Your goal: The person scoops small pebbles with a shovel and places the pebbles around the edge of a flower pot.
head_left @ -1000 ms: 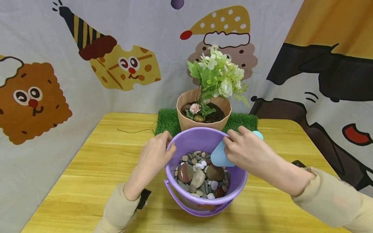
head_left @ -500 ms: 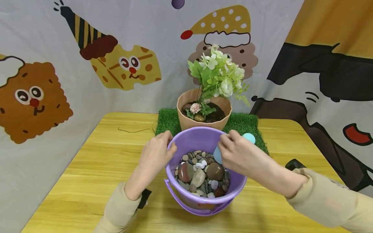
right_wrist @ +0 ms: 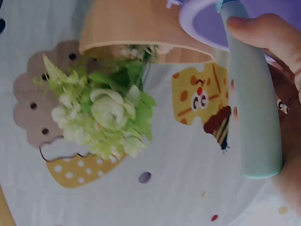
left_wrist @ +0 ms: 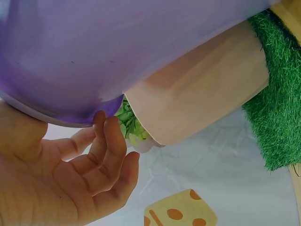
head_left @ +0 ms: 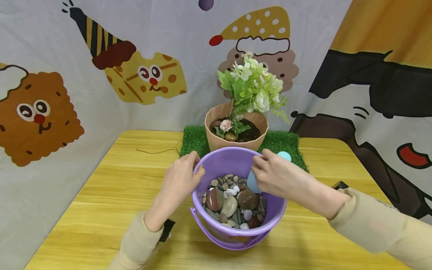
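A purple bucket (head_left: 224,159) stands on the table with a bed of stones (head_left: 229,206) inside, several of them large and glossy. My left hand (head_left: 180,176) grips the bucket's left rim, its thumb over the edge and its fingers on the outside. Above the right rim, my right hand (head_left: 276,170) holds a small toy shovel by its pale teal handle (right_wrist: 256,108). The shovel's blue blade (head_left: 253,183) points down into the bucket, mostly hidden behind the hand. The right wrist view has the thumb lying along the handle near its neck.
Behind the bucket, a peach flower pot (head_left: 216,141) with dark soil and white-green flowers (head_left: 256,88) stands on a green turf mat (head_left: 283,141). A thin dark wire (head_left: 155,153) lies on the wooden table (head_left: 111,202). Cartoon-print cloth (head_left: 141,116) hangs behind.
My right hand has moved left over the bucket with the shovel, whose blade now shows less. A large brown stone has shifted slightly left. The left hand stays on the rim.
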`<state>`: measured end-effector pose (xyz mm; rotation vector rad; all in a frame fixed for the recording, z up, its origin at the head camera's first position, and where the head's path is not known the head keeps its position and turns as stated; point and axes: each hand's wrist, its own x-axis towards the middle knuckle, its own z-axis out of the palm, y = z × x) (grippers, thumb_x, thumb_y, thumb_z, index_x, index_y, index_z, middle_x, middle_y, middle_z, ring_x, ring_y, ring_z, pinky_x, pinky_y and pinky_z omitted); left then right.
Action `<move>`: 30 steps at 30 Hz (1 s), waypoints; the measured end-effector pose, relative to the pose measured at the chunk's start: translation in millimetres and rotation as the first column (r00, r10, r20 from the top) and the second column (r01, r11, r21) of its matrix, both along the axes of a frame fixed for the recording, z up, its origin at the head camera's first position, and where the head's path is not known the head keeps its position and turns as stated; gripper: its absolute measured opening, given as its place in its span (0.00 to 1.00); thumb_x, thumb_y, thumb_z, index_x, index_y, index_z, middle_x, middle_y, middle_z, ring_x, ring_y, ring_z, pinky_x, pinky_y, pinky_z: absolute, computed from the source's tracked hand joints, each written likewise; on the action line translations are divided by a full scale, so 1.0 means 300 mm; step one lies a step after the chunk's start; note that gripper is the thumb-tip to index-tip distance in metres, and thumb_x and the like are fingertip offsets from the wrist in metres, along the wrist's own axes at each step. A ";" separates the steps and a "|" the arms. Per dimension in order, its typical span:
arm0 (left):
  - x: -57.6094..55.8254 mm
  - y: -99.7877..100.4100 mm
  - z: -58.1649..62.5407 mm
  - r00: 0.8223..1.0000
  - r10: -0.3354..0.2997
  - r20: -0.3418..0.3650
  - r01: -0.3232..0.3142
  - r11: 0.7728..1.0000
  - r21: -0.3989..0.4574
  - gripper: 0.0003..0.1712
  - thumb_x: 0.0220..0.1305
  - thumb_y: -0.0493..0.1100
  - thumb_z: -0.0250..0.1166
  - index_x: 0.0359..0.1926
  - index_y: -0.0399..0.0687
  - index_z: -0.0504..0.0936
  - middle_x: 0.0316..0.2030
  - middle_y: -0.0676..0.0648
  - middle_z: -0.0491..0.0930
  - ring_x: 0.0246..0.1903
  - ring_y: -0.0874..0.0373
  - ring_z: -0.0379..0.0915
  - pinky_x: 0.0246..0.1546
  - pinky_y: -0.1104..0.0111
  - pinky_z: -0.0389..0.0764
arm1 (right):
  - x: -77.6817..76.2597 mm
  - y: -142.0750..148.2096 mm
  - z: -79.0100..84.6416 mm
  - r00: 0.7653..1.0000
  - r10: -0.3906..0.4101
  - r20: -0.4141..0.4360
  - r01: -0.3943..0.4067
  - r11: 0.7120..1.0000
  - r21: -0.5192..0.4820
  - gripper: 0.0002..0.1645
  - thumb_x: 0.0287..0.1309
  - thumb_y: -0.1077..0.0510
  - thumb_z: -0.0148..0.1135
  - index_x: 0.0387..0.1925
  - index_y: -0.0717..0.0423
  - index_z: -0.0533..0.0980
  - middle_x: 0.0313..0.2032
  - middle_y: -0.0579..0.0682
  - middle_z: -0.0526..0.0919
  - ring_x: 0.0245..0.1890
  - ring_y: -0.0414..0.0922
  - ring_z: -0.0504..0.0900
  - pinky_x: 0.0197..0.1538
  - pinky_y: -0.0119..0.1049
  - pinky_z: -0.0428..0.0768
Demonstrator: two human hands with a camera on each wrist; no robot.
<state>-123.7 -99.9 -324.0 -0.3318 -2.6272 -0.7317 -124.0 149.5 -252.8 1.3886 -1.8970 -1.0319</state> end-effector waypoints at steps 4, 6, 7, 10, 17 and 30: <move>-0.003 -0.003 -0.003 1.000 -0.004 0.009 0.004 1.000 0.012 0.05 0.52 0.36 0.63 0.29 0.41 0.75 0.22 0.47 0.77 0.15 0.60 0.64 0.13 0.74 0.64 | -0.035 0.019 0.002 0.998 0.008 0.069 -0.006 1.000 -0.025 0.06 0.43 0.54 0.69 0.17 0.45 0.79 0.23 0.43 0.76 0.28 0.43 0.68 0.32 0.34 0.67; -0.003 -0.003 -0.003 1.000 -0.006 0.017 0.006 1.000 0.019 0.05 0.52 0.36 0.63 0.29 0.41 0.75 0.22 0.46 0.77 0.15 0.60 0.65 0.13 0.74 0.65 | -0.049 0.029 0.005 0.995 0.006 0.097 -0.002 0.999 -0.039 0.06 0.42 0.55 0.70 0.18 0.46 0.79 0.24 0.43 0.77 0.29 0.43 0.70 0.31 0.34 0.67; -0.003 -0.004 -0.003 1.000 -0.008 0.020 0.007 1.000 0.022 0.05 0.52 0.36 0.63 0.29 0.41 0.75 0.22 0.46 0.77 0.15 0.60 0.65 0.13 0.74 0.65 | -0.053 0.033 0.006 0.994 0.007 0.109 -0.002 0.999 -0.044 0.06 0.42 0.55 0.70 0.18 0.46 0.79 0.25 0.43 0.78 0.30 0.43 0.71 0.31 0.34 0.67; -0.003 -0.004 -0.004 1.000 -0.010 0.025 0.009 1.000 0.027 0.05 0.52 0.36 0.63 0.29 0.41 0.74 0.21 0.46 0.76 0.15 0.60 0.65 0.13 0.74 0.65 | -0.066 0.039 0.010 0.992 0.018 0.128 -0.012 0.999 -0.048 0.06 0.43 0.55 0.69 0.18 0.45 0.79 0.26 0.43 0.78 0.30 0.43 0.71 0.30 0.34 0.66; -0.006 -0.003 -0.005 0.998 -0.011 0.055 0.009 0.999 0.039 0.05 0.52 0.36 0.63 0.30 0.41 0.74 0.22 0.46 0.76 0.16 0.60 0.66 0.13 0.74 0.66 | -0.087 0.032 0.005 0.986 0.070 0.154 -0.070 0.998 -0.005 0.08 0.45 0.55 0.67 0.17 0.44 0.77 0.24 0.42 0.76 0.28 0.41 0.70 0.29 0.32 0.62; -0.008 -0.002 -0.005 0.997 -0.014 0.077 0.010 0.998 0.060 0.05 0.53 0.36 0.63 0.30 0.42 0.74 0.22 0.47 0.76 0.17 0.60 0.66 0.13 0.74 0.66 | -0.135 0.053 -0.008 0.914 0.147 0.377 -0.119 0.988 -0.095 0.09 0.36 0.60 0.69 0.20 0.42 0.77 0.25 0.39 0.76 0.29 0.39 0.72 0.28 0.31 0.63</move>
